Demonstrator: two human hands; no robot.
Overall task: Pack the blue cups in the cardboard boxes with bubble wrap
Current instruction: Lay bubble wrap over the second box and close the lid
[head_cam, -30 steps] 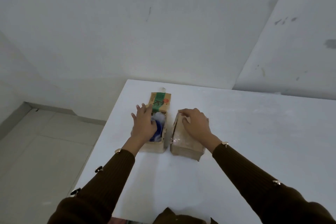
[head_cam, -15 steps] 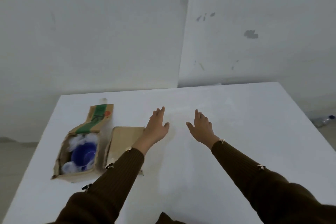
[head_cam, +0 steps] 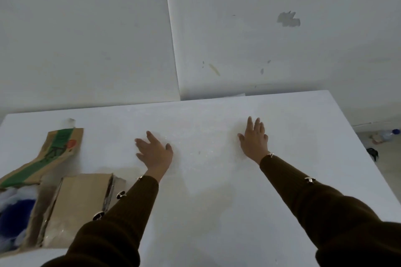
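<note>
Two cardboard boxes stand at the table's left near edge. The open box [head_cam: 32,219] has a raised flap with green tape [head_cam: 58,149]; a blue cup [head_cam: 13,217] lies inside it, cushioned by white bubble wrap [head_cam: 15,193]. The closed box [head_cam: 80,201] stands just to its right, partly behind my left sleeve. My left hand [head_cam: 155,151] lies flat on the table right of the boxes, fingers spread, holding nothing. My right hand [head_cam: 253,138] also rests flat on the table, further right, empty.
The white table [head_cam: 217,191] fills the view and meets white walls at its far edge. Its right edge drops to the floor, where a plastic bottle [head_cam: 388,134] and a dark object [head_cam: 372,153] lie.
Both hands have left the boxes and moved right onto the bare table, then spread further apart. The view has swung right, so the boxes now sit at the far left.
</note>
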